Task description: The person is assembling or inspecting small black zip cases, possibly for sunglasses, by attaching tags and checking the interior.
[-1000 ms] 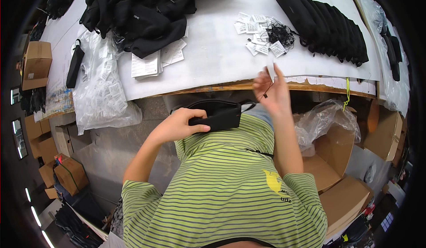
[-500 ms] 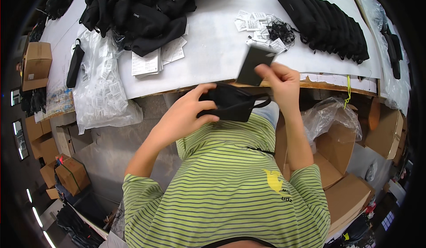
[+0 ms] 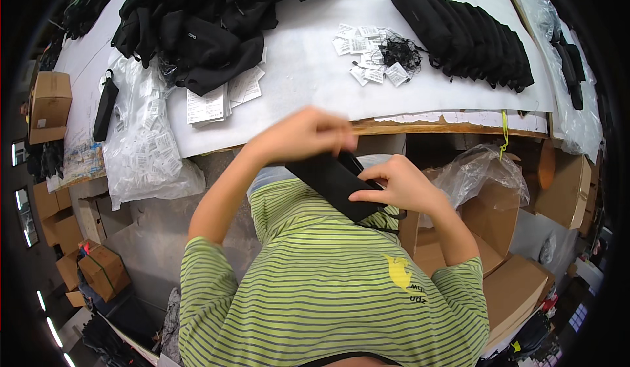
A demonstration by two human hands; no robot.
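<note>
A black fabric pouch (image 3: 328, 182) with a thin loop at its near right end is held in front of my shirt, slanting from upper left to lower right. My right hand (image 3: 405, 184) pinches it near the loop end, thumb and fingers on its edge. Over its far upper end is my left hand (image 3: 308, 132), fingers bent downward and smeared by motion; whether they grip the cloth is not clear. No dark flat card shows in either hand.
On the white table (image 3: 295, 91) lie a heap of black pouches (image 3: 216, 45), printed papers (image 3: 209, 104), tags with black strings (image 3: 400, 53) and a row of black pouches (image 3: 462, 39). A plastic bag of tags (image 3: 147, 131) hangs over the edge. An open carton (image 3: 492, 216) stands right.
The dark flat card in my right hand is out of sight. My right hand has come down onto the pouch; my left has risen to its far end. The pouch has turned and tilted.
</note>
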